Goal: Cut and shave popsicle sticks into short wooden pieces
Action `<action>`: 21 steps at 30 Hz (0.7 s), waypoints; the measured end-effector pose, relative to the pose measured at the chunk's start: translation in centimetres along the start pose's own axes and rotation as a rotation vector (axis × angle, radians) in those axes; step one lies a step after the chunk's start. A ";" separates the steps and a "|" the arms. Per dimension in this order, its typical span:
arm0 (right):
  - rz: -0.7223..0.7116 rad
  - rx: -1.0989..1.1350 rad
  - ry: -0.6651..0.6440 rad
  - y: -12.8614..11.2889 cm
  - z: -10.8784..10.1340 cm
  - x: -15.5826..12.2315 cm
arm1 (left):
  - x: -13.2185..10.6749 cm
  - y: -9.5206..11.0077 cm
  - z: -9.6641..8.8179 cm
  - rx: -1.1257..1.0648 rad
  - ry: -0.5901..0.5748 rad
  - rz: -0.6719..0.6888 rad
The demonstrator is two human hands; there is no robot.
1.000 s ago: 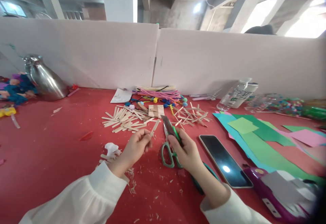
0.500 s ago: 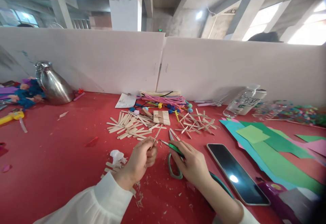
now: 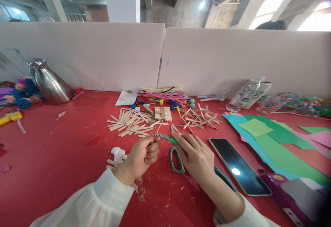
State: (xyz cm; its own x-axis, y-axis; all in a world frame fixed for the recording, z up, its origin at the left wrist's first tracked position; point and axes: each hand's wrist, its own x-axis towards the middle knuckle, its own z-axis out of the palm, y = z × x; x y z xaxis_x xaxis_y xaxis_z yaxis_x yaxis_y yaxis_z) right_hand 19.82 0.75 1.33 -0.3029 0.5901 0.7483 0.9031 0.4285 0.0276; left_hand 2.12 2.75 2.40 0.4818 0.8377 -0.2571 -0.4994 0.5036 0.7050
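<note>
My left hand (image 3: 144,155) is closed in a pinch round a thin wooden craft stick (image 3: 159,127), which points up and away. Closed round the green handle of a craft knife (image 3: 164,136), my right hand (image 3: 198,156) holds the blade flat toward the left. The blade's tip meets the stick just above my left fingertips. Scissors (image 3: 177,165) with grey-green handles lie on the table under and beside my right hand, partly hidden. Wood shavings (image 3: 141,195) are scattered below both hands.
Beyond my hands lie a pile of flat craft sticks (image 3: 129,125), a heap of thin sticks (image 3: 200,118) and pink pipe cleaners (image 3: 165,95). A phone (image 3: 239,166) and coloured paper (image 3: 279,144) are at right. A steel jug (image 3: 53,85) stands back left, before a white partition (image 3: 103,54).
The knife blade has shifted left onto the stick and now lies across it, more of its flat side showing. My right hand has turned over slightly. The view has tipped a little downward.
</note>
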 end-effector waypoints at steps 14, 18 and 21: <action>0.068 0.100 -0.060 0.3 -0.3 0.1 | 0.2 0.3 -0.2 0.048 -0.002 0.011; 0.301 0.355 -0.276 0.1 -0.3 0.0 | 0.4 0.2 -0.5 0.086 0.000 0.048; 0.382 0.437 -0.359 0.1 -0.2 -0.1 | 0.3 0.0 -0.5 0.135 -0.001 0.107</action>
State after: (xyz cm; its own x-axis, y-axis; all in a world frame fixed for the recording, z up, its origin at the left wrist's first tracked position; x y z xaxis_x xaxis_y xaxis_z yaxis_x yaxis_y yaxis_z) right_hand 19.98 0.58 1.34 -0.1375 0.9128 0.3845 0.7839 0.3376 -0.5211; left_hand 1.90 3.12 1.99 0.4321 0.8846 -0.1754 -0.4469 0.3789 0.8104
